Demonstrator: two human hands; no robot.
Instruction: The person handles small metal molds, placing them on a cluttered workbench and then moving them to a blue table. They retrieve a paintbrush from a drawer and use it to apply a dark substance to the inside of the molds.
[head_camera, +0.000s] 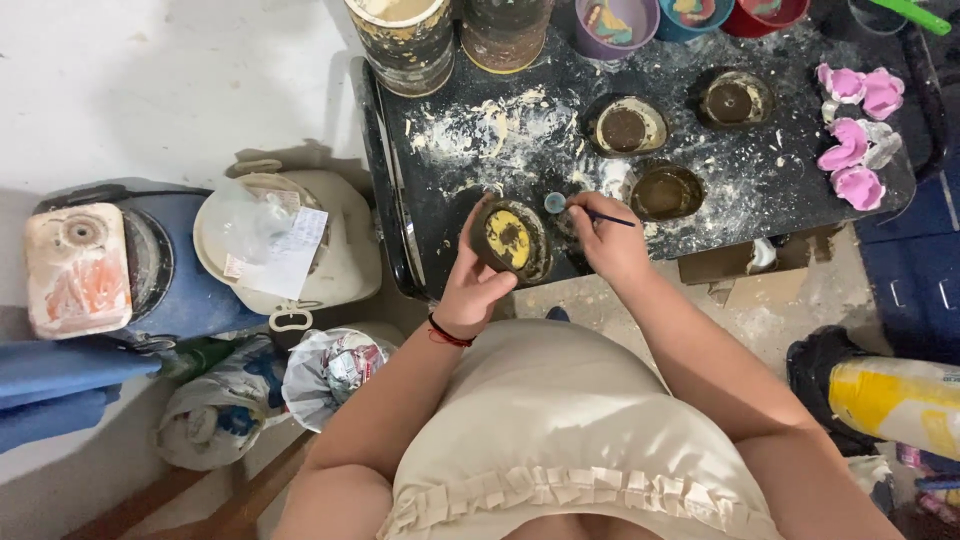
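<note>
Head view: the left hand (473, 285) wraps its grip around a round mould (511, 240) with yellow filling, held at the near edge of the black surface (480, 130). The right hand (610, 240) pinches a thin brush (600, 215) just right of the mould. The mould looks rigid, fairly light and probably powder-slick; its outer wall seems the safest hold.
</note>
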